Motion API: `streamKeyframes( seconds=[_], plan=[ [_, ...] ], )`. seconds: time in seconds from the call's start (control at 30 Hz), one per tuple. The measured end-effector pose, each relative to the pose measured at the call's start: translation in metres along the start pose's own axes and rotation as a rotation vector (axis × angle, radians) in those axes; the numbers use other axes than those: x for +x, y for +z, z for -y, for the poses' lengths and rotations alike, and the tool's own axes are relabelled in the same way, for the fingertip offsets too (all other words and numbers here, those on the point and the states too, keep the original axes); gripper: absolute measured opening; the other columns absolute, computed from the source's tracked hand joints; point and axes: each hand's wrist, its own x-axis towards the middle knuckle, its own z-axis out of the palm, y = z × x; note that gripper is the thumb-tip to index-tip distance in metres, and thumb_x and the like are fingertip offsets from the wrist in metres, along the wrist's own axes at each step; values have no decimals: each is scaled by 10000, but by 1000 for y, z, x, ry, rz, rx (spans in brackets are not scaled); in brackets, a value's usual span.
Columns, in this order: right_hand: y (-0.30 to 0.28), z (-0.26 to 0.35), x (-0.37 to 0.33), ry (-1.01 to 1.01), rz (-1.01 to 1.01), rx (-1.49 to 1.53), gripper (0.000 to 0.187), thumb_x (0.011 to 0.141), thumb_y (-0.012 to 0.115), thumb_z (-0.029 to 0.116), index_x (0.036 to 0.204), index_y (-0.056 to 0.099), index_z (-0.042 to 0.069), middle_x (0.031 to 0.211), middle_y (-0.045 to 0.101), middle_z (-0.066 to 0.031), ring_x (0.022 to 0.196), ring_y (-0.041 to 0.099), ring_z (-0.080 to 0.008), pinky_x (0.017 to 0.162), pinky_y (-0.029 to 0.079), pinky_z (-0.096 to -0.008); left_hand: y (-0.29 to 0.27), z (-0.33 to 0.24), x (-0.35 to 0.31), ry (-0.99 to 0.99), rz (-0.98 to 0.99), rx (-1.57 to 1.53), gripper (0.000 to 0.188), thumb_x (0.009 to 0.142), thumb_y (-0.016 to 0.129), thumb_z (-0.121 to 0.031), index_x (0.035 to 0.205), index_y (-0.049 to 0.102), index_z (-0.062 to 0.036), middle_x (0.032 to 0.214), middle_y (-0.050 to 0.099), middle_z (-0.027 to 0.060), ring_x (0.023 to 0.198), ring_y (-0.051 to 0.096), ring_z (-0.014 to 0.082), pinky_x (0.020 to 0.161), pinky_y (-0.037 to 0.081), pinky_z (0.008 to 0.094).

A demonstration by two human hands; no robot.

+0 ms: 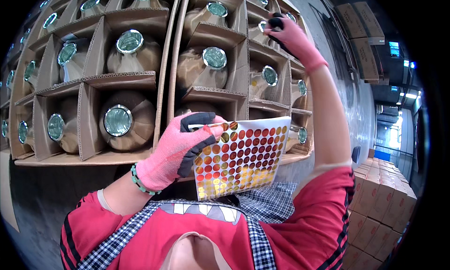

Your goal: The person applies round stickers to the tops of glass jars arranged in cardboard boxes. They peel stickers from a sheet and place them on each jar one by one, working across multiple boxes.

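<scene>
My left hand (180,145), in a pink glove with dark grey on the fingers, pinches the upper left corner of a white sheet of round, shiny red and gold stickers (243,155). The sheet hangs tilted in front of my body. Stretched out to the far right, my gloved right hand (291,38) has its fingers curled together beside the neck of a glass bottle (262,27). What its fingertips hold, if anything, is too small to make out. A nearer bottle (269,76) in that carton shows a small yellow spot on its side.
Two open cartons with cardboard dividers (161,68) stand side by side, each cell holding a round glass bottle (126,117) with a greenish mouth. Stacked closed cartons (377,195) rise at the right, with more cartons (358,21) at the far right.
</scene>
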Motion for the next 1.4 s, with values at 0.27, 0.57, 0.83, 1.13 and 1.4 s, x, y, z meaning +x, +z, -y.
streamKeyframes(
  seconds=[0.27, 0.57, 0.83, 1.13, 1.4],
  plan=[
    [59, -42, 72, 83, 384, -584, 264, 735, 561, 183, 970, 592, 68, 1015, 565, -169, 948, 535, -323, 840, 419, -392, -1, 0, 3, 26, 14, 66, 218, 761, 615, -176, 908, 582, -18, 773, 571, 0, 676, 486, 39, 596, 389, 173],
    [11, 1, 34, -55, -144, -755, 221, 718, 575, 110, 936, 581, 72, 1043, 548, -131, 982, 510, -300, 829, 412, -363, 1, -4, 1, 15, 78, 15, 221, 775, 603, -151, 932, 579, 3, 815, 592, 25, 740, 541, 66, 671, 441, 200],
    [-18, 124, -128, -289, 180, 200, 205, 650, 695, 160, 751, 577, 26, 677, 541, -87, 685, 551, -217, 628, 433, -303, 1, -1, -2, 114, -14, 42, 211, 783, 575, -145, 933, 568, 3, 812, 580, 26, 696, 540, 69, 654, 448, 207],
    [0, 131, -144, -440, 85, 50, 155, 627, 628, 80, 767, 565, 56, 702, 525, -84, 719, 525, -282, 672, 405, -358, -3, 5, -6, 179, 4, 69, 236, 762, 626, -108, 952, 570, 21, 878, 607, 77, 802, 581, 127, 743, 472, 253],
    [5, 131, -145, -568, 36, -87, 171, 617, 639, 79, 767, 559, 94, 825, 559, -53, 904, 539, -253, 817, 398, -371, -5, 4, -6, 181, -32, 44, 223, 769, 612, -126, 945, 580, 7, 844, 604, 47, 752, 562, 88, 682, 457, 214]
  ],
)
